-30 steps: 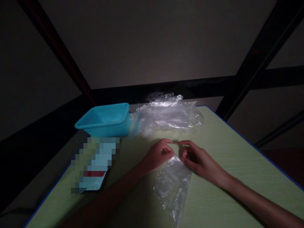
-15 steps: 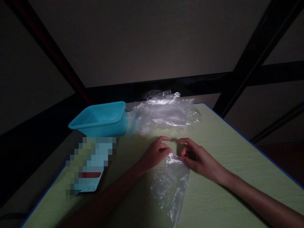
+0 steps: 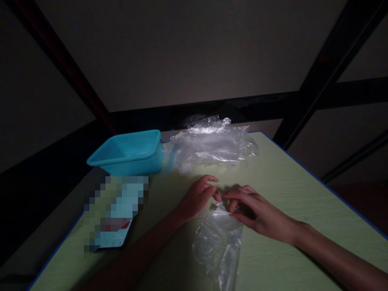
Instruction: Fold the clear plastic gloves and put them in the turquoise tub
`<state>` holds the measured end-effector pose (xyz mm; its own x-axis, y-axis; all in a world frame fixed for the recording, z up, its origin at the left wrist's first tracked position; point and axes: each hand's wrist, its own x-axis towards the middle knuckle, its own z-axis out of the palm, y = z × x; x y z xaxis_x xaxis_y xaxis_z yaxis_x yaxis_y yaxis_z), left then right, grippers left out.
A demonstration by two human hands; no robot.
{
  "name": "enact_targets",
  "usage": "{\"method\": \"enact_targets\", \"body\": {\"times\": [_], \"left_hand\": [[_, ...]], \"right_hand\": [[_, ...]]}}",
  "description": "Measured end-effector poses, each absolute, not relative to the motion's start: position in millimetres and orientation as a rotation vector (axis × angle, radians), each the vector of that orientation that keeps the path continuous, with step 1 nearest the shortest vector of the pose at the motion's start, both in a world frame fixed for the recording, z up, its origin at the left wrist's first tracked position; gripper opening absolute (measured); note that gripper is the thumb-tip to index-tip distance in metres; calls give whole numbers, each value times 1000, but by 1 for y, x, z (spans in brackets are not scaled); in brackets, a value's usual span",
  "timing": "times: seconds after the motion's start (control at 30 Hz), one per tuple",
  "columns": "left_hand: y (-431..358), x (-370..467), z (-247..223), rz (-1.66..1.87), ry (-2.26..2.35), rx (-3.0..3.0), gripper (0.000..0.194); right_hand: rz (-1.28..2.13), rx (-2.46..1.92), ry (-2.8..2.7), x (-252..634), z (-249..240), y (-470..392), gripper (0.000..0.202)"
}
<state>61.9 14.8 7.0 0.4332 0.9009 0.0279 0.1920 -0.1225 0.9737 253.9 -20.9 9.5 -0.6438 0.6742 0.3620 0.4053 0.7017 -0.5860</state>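
Observation:
A clear plastic bag (image 3: 220, 242) lies crumpled on the table in front of me, its narrow top end between my hands. My left hand (image 3: 198, 198) is at that end; thumb and a bent finger close on the film, while the index finger reaches forward above it. Beside the bag's upper right edge is my right hand (image 3: 257, 210). Its index finger points toward the left fingertips, the thumb is low at the film's edge, and a gap shows between them. Whether the right thumb presses on the film is hard to see.
A pile of clear plastic bags (image 3: 212, 147) lies at the back of the light green table (image 3: 291, 202). Left of it stands a blue plastic basin (image 3: 133, 165). A phone (image 3: 118, 238), partly blurred out, lies nearer on the left. A wall rises behind the table.
My right hand has shifted slightly down and turned, its index finger now lower and closer to the left fingertips. The bag's top end has moved a little toward me. The left hand stays nearly in place.

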Motion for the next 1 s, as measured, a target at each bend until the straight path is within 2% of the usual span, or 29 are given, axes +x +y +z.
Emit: {"method": "enact_targets", "body": {"times": [0.3,0.6,0.77,1.0], "left_hand": [[12,63,7,809,1052,1629,21],[11,64,6,867,1108,1674,21],[11,64,7,866,1102,1648,22],[11,66,7,858,1131,1660,23]], "right_hand": [[748,-1013,-2230,251,7,-23,43],[783,-1060,-2181,246,9,-24,34],[930,-1133,-1994,240,7,-20,28],[902,-1158,-2011,237,4,-18,34]]}}
